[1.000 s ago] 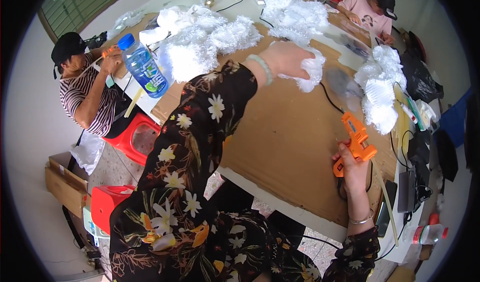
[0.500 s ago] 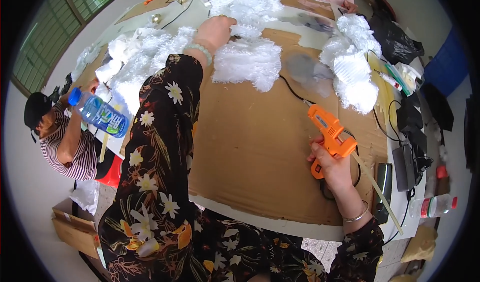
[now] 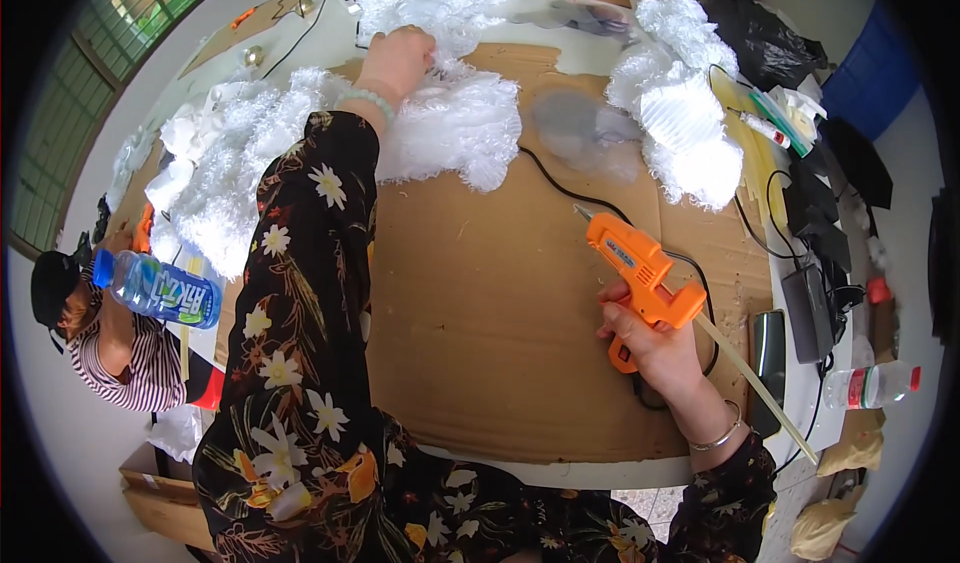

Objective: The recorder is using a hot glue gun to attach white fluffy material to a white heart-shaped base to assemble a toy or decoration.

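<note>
My right hand [image 3: 655, 348] is wrapped round the handle of an orange hot glue gun [image 3: 640, 268]. Its nozzle points to the far left, and a long pale glue stick [image 3: 755, 378] sticks out of its back. My left hand [image 3: 398, 61] reaches far forward, its fingers curled at the far edge of a white fluffy fabric piece [image 3: 455, 128]. The fingertips are partly lost against the white, but they appear closed on that edge. Beyond it is a white fluffy pile [image 3: 435, 3]. Brown cardboard [image 3: 500, 333] lies beneath the piece and the glue gun.
More white fluffy heaps lie left [image 3: 240, 163] and right [image 3: 685, 103]. A blue-capped bottle [image 3: 160, 288] stands out at the left, near a person in a striped shirt [image 3: 140, 368]. Black cables, a black adapter [image 3: 808, 323], a black plastic bag [image 3: 765, 38] and a clear bottle [image 3: 872, 387] are at the right.
The whole view has shifted, moving most things leftward. White fabric now covers the dark gap by my left hand, whose fingers are more curled. The glue gun stays in my right hand.
</note>
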### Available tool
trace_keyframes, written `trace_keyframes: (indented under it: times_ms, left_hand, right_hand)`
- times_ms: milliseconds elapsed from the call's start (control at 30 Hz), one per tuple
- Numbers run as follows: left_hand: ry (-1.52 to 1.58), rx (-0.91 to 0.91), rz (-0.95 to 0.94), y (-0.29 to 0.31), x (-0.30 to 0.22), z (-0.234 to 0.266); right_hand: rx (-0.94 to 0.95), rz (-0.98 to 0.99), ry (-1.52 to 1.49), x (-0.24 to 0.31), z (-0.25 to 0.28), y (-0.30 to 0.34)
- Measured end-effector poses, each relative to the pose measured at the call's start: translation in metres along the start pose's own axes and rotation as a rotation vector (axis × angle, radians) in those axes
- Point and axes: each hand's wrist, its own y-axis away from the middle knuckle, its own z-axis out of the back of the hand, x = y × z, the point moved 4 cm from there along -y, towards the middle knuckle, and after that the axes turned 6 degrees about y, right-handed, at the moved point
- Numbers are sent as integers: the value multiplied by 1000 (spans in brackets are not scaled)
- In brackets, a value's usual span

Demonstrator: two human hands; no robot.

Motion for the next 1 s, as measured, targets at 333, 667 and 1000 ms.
trace_keyframes:
  times_ms: [333,667,1000]
  left_hand:
    - [1173,-462,564,63,47,125]
    - [1292,-257,387,193,-124,269]
    - [838,171,391,279,-186,219]
  right_hand:
    - [-21,36,-10,24,-12,58]
    - [-109,109,-118,37,12,154]
    - [-173,135,-125,6,42,198]
